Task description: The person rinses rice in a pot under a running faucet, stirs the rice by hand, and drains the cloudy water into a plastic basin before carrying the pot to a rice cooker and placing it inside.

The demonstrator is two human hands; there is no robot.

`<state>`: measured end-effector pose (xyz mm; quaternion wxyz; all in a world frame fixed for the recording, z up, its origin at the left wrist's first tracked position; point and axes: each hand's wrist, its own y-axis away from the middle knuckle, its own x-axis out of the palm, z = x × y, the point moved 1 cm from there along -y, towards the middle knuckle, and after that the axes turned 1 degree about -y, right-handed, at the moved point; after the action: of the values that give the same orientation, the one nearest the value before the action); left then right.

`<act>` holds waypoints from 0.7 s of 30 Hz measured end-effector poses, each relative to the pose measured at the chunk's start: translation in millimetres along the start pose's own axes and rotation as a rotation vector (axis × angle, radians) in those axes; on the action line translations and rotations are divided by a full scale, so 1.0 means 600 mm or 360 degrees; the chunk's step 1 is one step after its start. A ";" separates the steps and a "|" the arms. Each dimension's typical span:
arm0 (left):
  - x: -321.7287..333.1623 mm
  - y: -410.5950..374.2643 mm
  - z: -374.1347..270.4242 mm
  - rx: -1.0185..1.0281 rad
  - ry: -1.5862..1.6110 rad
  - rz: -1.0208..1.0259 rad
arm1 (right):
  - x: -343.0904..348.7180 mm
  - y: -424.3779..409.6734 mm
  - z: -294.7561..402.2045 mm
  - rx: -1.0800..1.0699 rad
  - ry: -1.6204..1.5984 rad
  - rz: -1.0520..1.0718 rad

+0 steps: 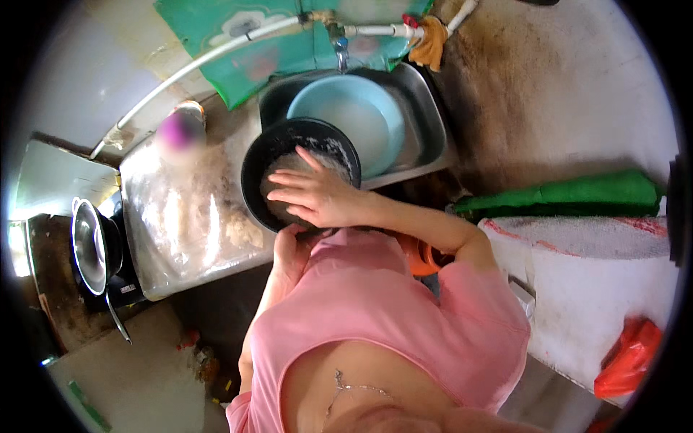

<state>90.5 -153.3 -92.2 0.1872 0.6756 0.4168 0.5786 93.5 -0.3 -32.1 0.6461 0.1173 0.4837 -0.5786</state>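
A round black pot [250, 178] is held against my front at the sink's near left edge, overlapping a light-blue plastic basin [398, 116]. Cloudy water fills the basin, which rests in the steel sink [433, 116]. My right hand [314, 192] is spread over the mouth of the pot, fingers apart, above pale, wet contents that I cannot name for certain. At the pot's near rim is my left hand [292, 246], its fingers closed on the rim and partly hidden. A metal tap [341, 51] stands behind the basin.
Left of the sink lies a wet steel drainboard [184, 216] with a blurred purple-topped container [181, 135] at its back. Farther left, a metal pan [89, 246] with a long handle sits on a black stove. A white pipe [189, 78] runs along the wall. Orange plastic [422, 257] shows beside me.
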 end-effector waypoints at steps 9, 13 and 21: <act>-0.016 0.007 -0.008 -0.0544 0.0248 0.0069 | 0.009 0.062 -0.044 -0.0110 0.0135 -0.0114; -0.029 0.016 -0.078 -0.0353 0.0013 -0.0022 | 0.028 0.070 -0.051 -0.0146 0.0105 0.0087; -0.062 -0.030 -0.118 -0.0046 -0.0499 -0.0210 | -0.039 0.051 -0.099 0.0810 -0.1099 -0.0472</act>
<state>18.7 -187.8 -110.4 0.2970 0.7261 0.4176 0.4585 94.2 66.1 -56.8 0.6304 0.0021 0.0937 -0.7706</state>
